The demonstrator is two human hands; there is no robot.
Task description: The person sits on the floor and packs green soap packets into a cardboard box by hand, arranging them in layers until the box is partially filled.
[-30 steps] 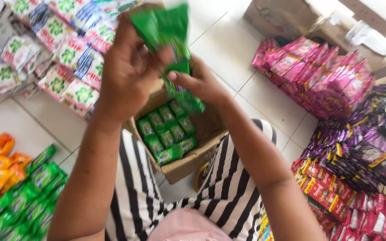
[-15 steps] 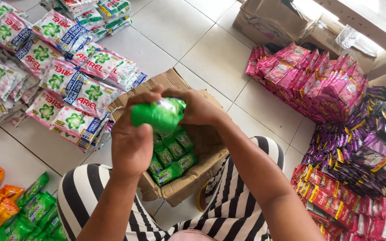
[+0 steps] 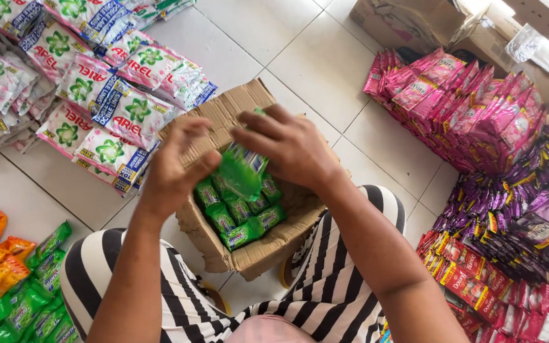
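Note:
A bundle of green sachets [image 3: 239, 173] hangs just over an open cardboard box [image 3: 258, 254] that sits on the tiled floor between my striped-trousered legs. My left hand [image 3: 176, 168] grips the bundle's left side and my right hand [image 3: 287, 146] covers its top and right side. Inside the box lie several more green sachets [image 3: 239, 219], packed in rows under the held bundle.
White-and-green sachet strips [image 3: 96, 82] lie heaped at the upper left. Orange and green sachets [image 3: 7, 279] pile at the lower left. Pink sachets [image 3: 471, 108], purple ones [image 3: 528, 209] and red ones [image 3: 478, 286] fill the right side. Cardboard cartons [image 3: 414, 25] stand at the back.
Both hands have come down with the green bundle, from raised high, to folded at chest level, to just over the box opening.

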